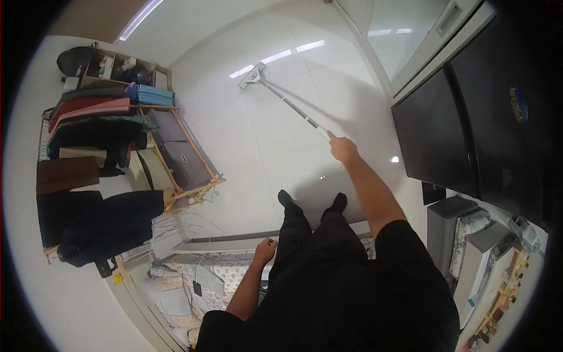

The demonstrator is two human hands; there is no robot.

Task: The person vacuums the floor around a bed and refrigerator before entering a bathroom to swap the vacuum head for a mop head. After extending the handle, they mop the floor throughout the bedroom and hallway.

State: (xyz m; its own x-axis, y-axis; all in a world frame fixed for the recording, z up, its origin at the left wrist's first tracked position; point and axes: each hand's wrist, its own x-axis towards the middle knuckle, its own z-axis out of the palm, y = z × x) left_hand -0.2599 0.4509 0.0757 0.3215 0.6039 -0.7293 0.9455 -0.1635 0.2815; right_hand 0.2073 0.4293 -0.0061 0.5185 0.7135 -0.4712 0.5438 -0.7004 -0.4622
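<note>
My right hand (343,148) is wrapped around the upper end of the handle of a flat mop (291,106). The pole is white and grey and slants away from me to the far left. Its wide, pale head (253,77) rests on the glossy white tile floor (234,132). Beside my left thigh hangs my left hand (267,251), its fingers curled in and nothing seen in them. It is nearest to my dark trouser leg, with the edge of a bed behind it.
On the left stands a wooden clothes rack (196,149) with hanging garments and grey storage boxes. A blue box (153,95) sits by its far end. To the right are a large black cabinet (434,123) and a sliding door (404,35). Behind me lies patterned bedding (176,293).
</note>
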